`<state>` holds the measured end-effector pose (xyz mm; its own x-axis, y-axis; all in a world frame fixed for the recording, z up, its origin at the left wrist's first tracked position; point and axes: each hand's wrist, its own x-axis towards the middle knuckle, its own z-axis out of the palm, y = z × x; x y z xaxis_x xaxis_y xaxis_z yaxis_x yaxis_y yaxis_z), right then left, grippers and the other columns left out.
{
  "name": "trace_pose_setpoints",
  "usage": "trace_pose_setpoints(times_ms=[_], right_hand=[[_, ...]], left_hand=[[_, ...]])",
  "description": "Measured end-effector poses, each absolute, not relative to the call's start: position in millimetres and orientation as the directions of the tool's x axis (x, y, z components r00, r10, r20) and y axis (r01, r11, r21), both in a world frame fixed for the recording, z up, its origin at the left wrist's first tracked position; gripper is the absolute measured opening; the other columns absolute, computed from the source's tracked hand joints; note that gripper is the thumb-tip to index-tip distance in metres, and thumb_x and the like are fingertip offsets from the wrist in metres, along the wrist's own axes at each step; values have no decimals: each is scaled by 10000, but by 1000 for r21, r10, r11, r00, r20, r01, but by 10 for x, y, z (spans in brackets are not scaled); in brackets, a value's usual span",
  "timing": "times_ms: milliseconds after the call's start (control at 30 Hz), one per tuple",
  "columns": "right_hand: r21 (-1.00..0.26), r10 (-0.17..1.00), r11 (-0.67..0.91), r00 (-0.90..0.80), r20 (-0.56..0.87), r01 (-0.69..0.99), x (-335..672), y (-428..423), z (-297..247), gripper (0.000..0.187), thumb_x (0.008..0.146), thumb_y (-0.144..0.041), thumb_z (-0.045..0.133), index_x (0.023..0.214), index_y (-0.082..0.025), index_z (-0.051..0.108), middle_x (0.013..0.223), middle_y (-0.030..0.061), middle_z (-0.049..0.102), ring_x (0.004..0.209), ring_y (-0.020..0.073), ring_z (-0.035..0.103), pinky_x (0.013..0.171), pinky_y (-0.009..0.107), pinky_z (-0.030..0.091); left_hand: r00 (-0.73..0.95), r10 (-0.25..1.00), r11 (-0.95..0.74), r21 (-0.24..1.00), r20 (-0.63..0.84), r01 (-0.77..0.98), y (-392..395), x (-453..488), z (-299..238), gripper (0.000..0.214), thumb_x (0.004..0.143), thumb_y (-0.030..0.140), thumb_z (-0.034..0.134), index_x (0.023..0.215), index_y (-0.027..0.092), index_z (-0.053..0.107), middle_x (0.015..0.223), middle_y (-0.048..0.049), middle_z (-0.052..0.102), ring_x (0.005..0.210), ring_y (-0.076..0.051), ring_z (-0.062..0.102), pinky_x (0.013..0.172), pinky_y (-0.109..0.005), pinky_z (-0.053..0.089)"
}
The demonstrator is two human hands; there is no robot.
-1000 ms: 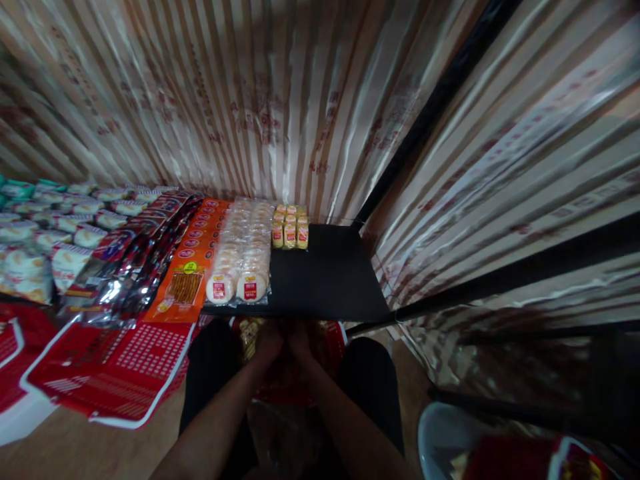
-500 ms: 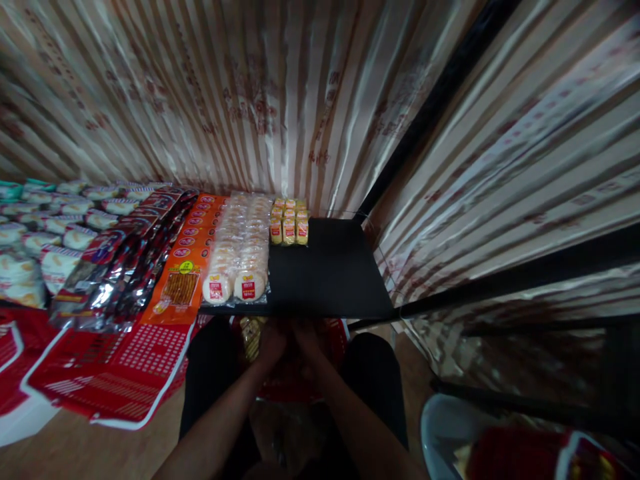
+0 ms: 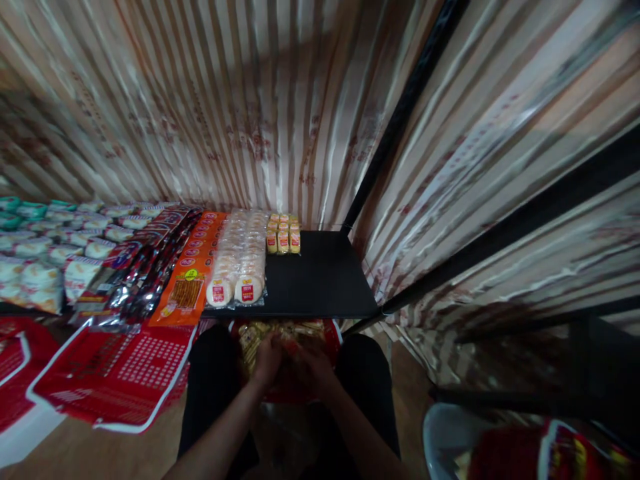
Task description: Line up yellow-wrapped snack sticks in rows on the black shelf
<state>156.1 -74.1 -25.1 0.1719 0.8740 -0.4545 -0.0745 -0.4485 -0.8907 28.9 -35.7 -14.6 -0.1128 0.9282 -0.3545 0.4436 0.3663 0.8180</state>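
Note:
A red basket [image 3: 336, 333] with a pale rim sits between my knees, partly under the shelf edge. Gold-yellow wrapped packets [image 3: 249, 340] lie inside it. Over the basket, my left hand [image 3: 269, 358] has its fingers curled inward. Close beside it, my right hand [image 3: 314, 365] is also closed, fingers toward the left. Something small and reddish shows between them, too dim to name. Above, on the black shelf [image 3: 320, 280], small yellow packets with red labels [image 3: 283, 239] stand in short rows at the back.
Left of the yellow packets lie rows of round white crackers [image 3: 240, 267], orange snack bags [image 3: 183, 287], dark shiny bags [image 3: 135, 267] and white packs [image 3: 83, 270]. Another red basket [image 3: 125, 373] is at lower left. A grey tub [image 3: 440, 433] stands lower right. Black posts [image 3: 387, 150] frame the shelf.
Both hands have come up and back from deeper in the basket, showing more of the yellow packets. The view has shifted slightly.

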Motion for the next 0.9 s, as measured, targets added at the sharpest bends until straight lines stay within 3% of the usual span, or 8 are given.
trace_pose_setpoints(times_ms=[67, 167, 267, 367, 467, 667, 800, 900], right_hand=[[-890, 878, -453, 142, -456, -55, 1593, -782, -163, 449, 545, -562, 671, 759, -171, 626, 745, 67, 690, 728, 250, 650, 674, 359, 504], [-929, 930, -361, 108, -351, 87, 1644, -803, -8, 393, 562, -535, 671, 735, -186, 613, 764, 64, 693, 768, 250, 645, 724, 368, 497], [-950, 965, -263, 32, -262, 167, 1692, -770, 174, 410, 622, -488, 645, 900, -188, 619, 846, 68, 696, 809, 237, 646, 745, 366, 499], [-961, 967, -210, -108, -231, 179, 1724, -685, 350, 433, 687, -428, 600, 1052, -193, 594, 854, 53, 694, 800, 210, 646, 742, 347, 501], [-973, 963, -187, -170, -209, 137, 1725, -561, 465, 363, 695, -407, 588, 983, -193, 635, 819, 43, 694, 781, 199, 641, 733, 327, 500], [-957, 982, -174, 108, -153, 233, 1711, -226, 592, 341, 651, -400, 625, 940, -228, 683, 781, 32, 686, 709, 193, 628, 651, 290, 498], [-891, 984, -73, 180, 10, 449, 1713, 76, 678, 305, 674, -389, 604, 925, -247, 702, 775, 18, 664, 690, 172, 596, 656, 272, 468], [-852, 978, -92, 207, 19, 516, 1677, 336, 668, 304, 690, -394, 585, 936, -257, 700, 752, 2, 663, 625, 150, 565, 618, 262, 451]], left_hand=[[-122, 941, 336, 837, -315, 432, -391, 289, -77, 268, 792, 95, 413, 936, 131, 636, 962, -97, 693, 915, -171, 635, 836, -282, 469], [-115, 964, 265, 865, -239, 426, -423, 293, 66, 259, 774, 119, 418, 895, 152, 644, 932, -76, 696, 910, -174, 636, 849, -295, 471], [-74, 989, 149, 884, -130, 443, -426, 308, 234, 281, 740, 123, 413, 889, 159, 647, 919, -70, 691, 903, -181, 629, 864, -318, 469], [-36, 999, 13, 891, 3, 453, -395, 340, 383, 292, 734, 136, 400, 886, 159, 648, 916, -78, 675, 895, -188, 617, 861, -336, 473], [-44, 997, -44, 892, 71, 450, -332, 385, 489, 300, 748, 147, 390, 912, 161, 640, 945, -86, 662, 919, -191, 609, 875, -342, 472], [-169, 985, 27, 922, 42, 387, -138, 489, 607, 367, 778, 138, 394, 1118, 147, 532, 1109, -105, 604, 964, -161, 602, 897, -295, 470], [-223, 971, 15, 906, 87, 422, 58, 548, 676, 272, 771, 124, 399, 973, 156, 579, 1024, -98, 613, 1003, -179, 570, 942, -320, 440], [-211, 970, -1, 876, 117, 483, 221, 598, 732, 284, 753, 106, 410, 971, 160, 585, 1050, -99, 599, 1034, -190, 539, 972, -339, 413]])
